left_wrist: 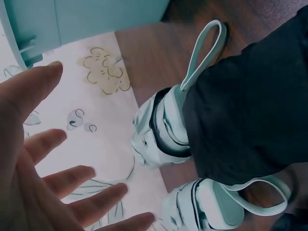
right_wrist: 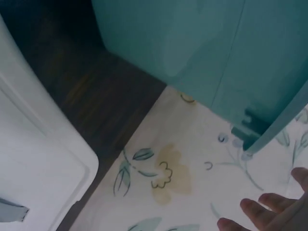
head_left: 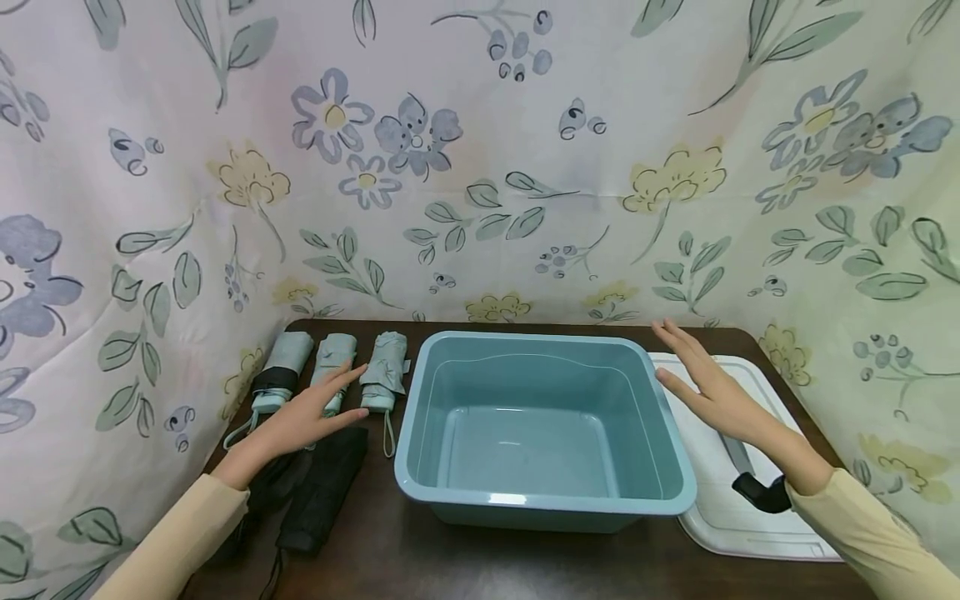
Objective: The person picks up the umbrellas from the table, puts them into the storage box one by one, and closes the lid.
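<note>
My left hand (head_left: 311, 412) hovers with fingers spread over the umbrellas, holding nothing. Beneath and behind it lie three folded mint umbrellas with wrist loops: a left one with a black band (head_left: 279, 375), a middle one (head_left: 336, 354) partly covered by the fingers, and a right one (head_left: 386, 371). Black folded fabric, seemingly an umbrella (head_left: 324, 487), lies in front of them, partly behind the forearm. A blue-green plastic bin (head_left: 543, 502) stands in the centre with nothing inside. My right hand (head_left: 708, 387), fingers extended, is raised beside the bin's right rim and holds nothing.
A white lid-like panel (head_left: 738, 533) lies on the dark wooden table (head_left: 517, 567) right of the bin. A grey strip (head_left: 737, 454) with a black piece (head_left: 761, 493) shows under the right forearm. Floral cloth (head_left: 480, 167) hangs behind and at both sides.
</note>
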A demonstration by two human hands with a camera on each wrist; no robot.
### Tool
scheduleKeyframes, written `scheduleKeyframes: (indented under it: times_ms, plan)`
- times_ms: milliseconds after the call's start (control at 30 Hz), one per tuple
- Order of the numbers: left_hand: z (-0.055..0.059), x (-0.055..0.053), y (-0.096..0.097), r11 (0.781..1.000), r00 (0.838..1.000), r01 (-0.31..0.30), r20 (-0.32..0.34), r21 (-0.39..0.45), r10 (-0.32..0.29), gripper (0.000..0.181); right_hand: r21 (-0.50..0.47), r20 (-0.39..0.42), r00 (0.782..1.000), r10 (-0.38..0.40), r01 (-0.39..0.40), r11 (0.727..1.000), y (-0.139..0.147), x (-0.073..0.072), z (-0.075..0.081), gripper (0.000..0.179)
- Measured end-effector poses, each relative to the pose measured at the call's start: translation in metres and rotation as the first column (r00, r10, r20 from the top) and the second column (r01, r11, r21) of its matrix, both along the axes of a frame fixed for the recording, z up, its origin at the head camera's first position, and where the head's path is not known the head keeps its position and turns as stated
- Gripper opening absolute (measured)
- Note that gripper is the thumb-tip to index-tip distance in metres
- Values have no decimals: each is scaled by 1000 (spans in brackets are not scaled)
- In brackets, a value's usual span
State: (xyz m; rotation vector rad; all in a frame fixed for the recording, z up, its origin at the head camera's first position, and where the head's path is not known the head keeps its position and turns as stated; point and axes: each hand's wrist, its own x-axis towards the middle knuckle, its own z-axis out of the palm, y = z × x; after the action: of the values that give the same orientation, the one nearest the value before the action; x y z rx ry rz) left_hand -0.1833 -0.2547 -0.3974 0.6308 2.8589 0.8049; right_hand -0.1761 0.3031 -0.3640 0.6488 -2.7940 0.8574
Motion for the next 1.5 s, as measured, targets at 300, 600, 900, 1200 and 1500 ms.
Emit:
scheduleKeyframes:
  times_ms: [300, 600, 900, 1200, 1500]
  plan:
    - [-9, 23, -6, 1000, 996, 3, 93, -23, -1, 74, 57, 14, 999, 35, -36, 998, -10, 11, -3, 67]
    - [-19, 36, -7, 999, 979, 3, 204, -44, 6, 77, 92, 37, 998, 47, -50, 995, -10, 16, -12, 67]
    - [-26, 42, -7, 991, 970, -31, 236, -131, 62, 79, 102, 43, 997, 59, -64, 993, -11, 15, -18, 69]
    - [-35, 44, -7, 989, 959, -61, 267, -134, 95, 81, 102, 65, 996, 59, -66, 993, -11, 15, -19, 67]
    - [-49, 47, 3, 958, 985, -161, 20, -239, 171, 79, 92, 107, 992, 71, -81, 992, -12, 16, -18, 60]
